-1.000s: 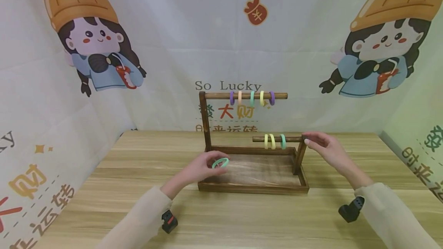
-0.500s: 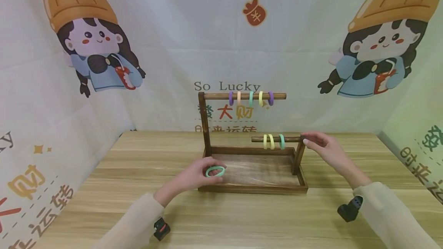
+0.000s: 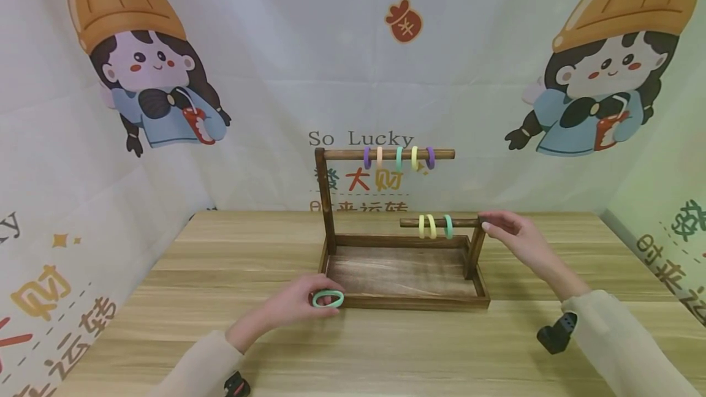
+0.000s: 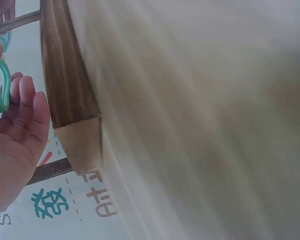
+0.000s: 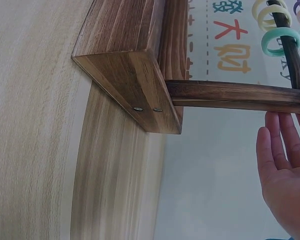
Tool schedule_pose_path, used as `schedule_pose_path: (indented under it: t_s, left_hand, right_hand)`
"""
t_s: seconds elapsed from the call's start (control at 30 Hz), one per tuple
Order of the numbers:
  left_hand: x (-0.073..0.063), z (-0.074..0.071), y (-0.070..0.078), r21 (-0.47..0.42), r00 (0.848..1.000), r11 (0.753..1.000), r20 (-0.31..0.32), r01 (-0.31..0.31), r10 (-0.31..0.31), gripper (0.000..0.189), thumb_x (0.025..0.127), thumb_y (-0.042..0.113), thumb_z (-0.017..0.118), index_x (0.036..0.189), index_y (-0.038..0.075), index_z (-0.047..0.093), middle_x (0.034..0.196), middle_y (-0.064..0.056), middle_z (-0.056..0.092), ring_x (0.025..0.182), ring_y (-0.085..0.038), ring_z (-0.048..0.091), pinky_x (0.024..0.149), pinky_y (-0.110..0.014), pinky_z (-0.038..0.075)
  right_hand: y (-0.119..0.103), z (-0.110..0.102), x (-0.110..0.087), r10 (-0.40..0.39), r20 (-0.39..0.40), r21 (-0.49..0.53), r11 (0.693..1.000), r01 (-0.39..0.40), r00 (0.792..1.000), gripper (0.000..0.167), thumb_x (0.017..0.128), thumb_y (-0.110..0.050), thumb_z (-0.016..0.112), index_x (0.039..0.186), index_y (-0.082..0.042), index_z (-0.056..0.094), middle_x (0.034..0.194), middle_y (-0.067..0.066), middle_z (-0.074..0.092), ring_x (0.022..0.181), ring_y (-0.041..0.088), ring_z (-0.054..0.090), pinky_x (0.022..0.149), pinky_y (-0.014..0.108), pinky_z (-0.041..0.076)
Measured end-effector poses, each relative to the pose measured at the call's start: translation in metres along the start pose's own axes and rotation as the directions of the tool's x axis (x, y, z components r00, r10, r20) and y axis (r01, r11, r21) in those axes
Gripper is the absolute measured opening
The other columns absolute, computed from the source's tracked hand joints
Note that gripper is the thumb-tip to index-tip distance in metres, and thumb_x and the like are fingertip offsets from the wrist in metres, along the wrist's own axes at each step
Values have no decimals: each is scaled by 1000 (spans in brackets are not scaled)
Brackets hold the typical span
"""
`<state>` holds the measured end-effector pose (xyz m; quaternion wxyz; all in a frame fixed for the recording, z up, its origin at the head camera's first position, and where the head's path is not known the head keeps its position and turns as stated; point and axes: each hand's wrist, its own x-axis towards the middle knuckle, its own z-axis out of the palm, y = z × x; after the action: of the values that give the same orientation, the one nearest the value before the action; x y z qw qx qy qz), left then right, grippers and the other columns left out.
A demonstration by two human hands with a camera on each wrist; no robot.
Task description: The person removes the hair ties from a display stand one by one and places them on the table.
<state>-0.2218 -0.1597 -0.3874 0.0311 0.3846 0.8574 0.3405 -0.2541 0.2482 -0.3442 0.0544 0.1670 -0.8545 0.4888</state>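
Observation:
My left hand (image 3: 302, 302) pinches a mint-green ring band (image 3: 328, 299) at the near left corner of the wooden rack's tray (image 3: 408, 302). In the left wrist view the thumb lies across the green band (image 4: 4, 87), with the other fingers loosely curved behind it. My right hand (image 3: 515, 234) holds the top of the rack's short right post (image 3: 475, 255), thumb in front. The right wrist view shows its fingers (image 5: 286, 132) against that post. Two yellow bands (image 3: 432, 226) and a green one (image 3: 448, 226) hang on the lower bar.
Several purple, peach, green and yellow bands hang on the upper bar (image 3: 344, 155), which juts right from the tall left post (image 3: 325, 201). The rack stands on a wood-grain table (image 3: 386, 348). Behind it hangs a printed white cloth (image 3: 276, 78).
My left hand has moved down, left and nearer, carrying the green band from above the tray to its front left corner. The right hand stays at the post.

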Motion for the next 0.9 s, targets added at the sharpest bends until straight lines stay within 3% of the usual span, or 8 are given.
schedule_pose_path:
  t_s: [0.4, 0.53, 0.77, 0.9]
  left_hand:
    - [-27, 7, -10, -24, 993, 997, 96, 67, -65, 32, 80, 24, 65, 103, 2, 62, 76, 10, 51, 68, -5, 45, 58, -20, 41]
    - [-34, 5, -14, -38, 994, 997, 93, 66, -63, 32, 80, 24, 65, 103, 2, 62, 75, 7, 51, 67, -6, 44, 58, -20, 41]
    - [-48, -3, -15, -35, 995, 997, 65, 74, -71, 26, 80, 21, 66, 100, 5, 63, 77, 6, 51, 69, -8, 44, 58, -20, 40]
    - [-56, -8, -21, 8, 998, 998, 33, 55, -56, 22, 79, 22, 66, 97, 8, 63, 74, 7, 49, 67, -6, 44, 58, -20, 40]
  right_hand:
    - [1, 0, 0, 0, -2, 6, 1000, 0, 1000, 46, 92, -31, 47, 125, 1, 45, 122, 18, 47, 108, 26, 46, 86, 40, 41]
    - [1, 0, 1, 3, 0, 4, 1000, -3, 1000, 47, 91, -32, 47, 125, 0, 45, 122, 17, 48, 108, 25, 46, 85, 37, 42]
    - [2, -1, 1, -8, -1, -1, 1000, 8, 1000, 45, 92, -29, 48, 126, 0, 45, 122, 16, 48, 102, 8, 48, 80, 21, 43]
    - [2, -1, 1, -3, 0, -5, 1000, 3, 1000, 44, 92, -30, 47, 126, -1, 45, 122, 16, 48, 103, 12, 48, 80, 22, 43]
